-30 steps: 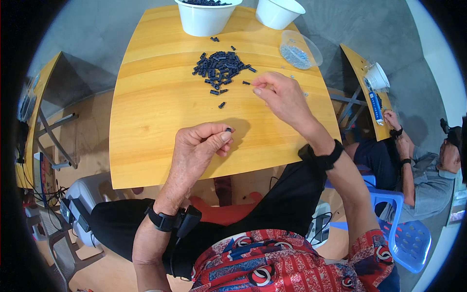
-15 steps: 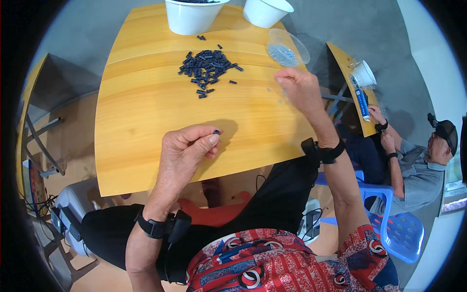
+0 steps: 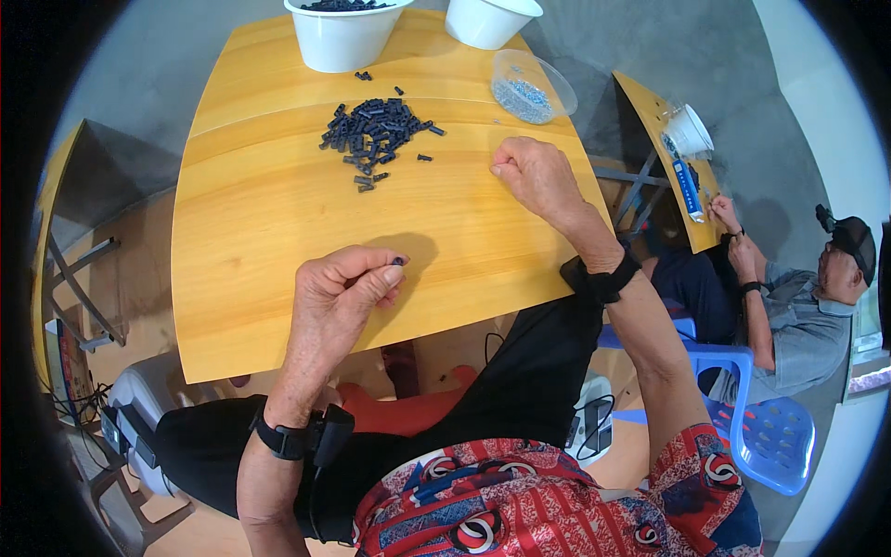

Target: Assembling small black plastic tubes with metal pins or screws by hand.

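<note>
Between the thumb and forefinger of my left hand (image 3: 339, 292) is a small dark plastic part (image 3: 398, 261), held above the near half of the table. Only its end shows past the fingertips. My right hand (image 3: 538, 178) hovers over the right side of the table with its fingers curled together; whatever they may hold is hidden. A heap of short dark plastic pieces (image 3: 371, 130) lies beyond both hands, and one loose piece (image 3: 424, 158) rests to its right. Behind my right hand stands a clear shallow tub (image 3: 560, 88) of tiny shiny bits.
A white bucket (image 3: 343, 42) of dark pieces and another white bucket (image 3: 492, 23) stand at the far edge of the wooden table (image 3: 251, 278). To the right a person (image 3: 789, 306) sits working at another table (image 3: 640, 121), beside a blue plastic chair (image 3: 761, 436).
My right hand has moved left and slightly nearer, away from the tiny bits on the table. My left hand keeps its pinch on the dark part. The whole view has shifted slightly.
</note>
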A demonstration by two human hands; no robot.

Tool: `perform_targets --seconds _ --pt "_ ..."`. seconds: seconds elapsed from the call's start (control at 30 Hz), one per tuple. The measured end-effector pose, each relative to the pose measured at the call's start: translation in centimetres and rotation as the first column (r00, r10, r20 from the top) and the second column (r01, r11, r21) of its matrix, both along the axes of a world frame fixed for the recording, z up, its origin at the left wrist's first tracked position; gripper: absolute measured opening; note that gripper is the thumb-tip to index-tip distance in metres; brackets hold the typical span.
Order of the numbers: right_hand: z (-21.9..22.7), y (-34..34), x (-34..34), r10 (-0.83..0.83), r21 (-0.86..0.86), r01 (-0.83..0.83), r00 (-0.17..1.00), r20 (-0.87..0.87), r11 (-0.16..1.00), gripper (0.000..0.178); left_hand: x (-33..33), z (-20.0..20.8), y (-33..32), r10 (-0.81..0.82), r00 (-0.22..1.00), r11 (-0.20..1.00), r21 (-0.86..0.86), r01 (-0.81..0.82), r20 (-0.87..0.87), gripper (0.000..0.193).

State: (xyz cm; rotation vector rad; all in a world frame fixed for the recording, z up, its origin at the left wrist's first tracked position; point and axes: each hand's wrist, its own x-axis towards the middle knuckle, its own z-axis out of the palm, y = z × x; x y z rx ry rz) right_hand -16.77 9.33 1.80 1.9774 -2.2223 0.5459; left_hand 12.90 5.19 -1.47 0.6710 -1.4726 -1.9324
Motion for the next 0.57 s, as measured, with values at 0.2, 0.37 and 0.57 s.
perform_targets --seconds 0.2,0.37,0.57 --pt "-0.1 0.2 1.3 0.051 -0.004 -0.051 0.992 0.116 0.999 0.011 0.1 0.8 0.1 0.004 1.0 1.0 -0.005 -0.004 -0.005 0.012" --pt "3.5 1.6 7.4 -0.189 0.24 -0.012 0.578 0.794 0.971 0.012 0.4 0.7 -0.3 0.0 1.0 0.997 0.077 0.002 -0.031 0.012" --pt "2.8 2.8 10.6 -0.088 0.151 -0.169 0.334 0.939 0.974 0.03 0.3 1.1 -0.3 -0.036 0.998 0.99 0.132 0.043 -0.061 0.013"
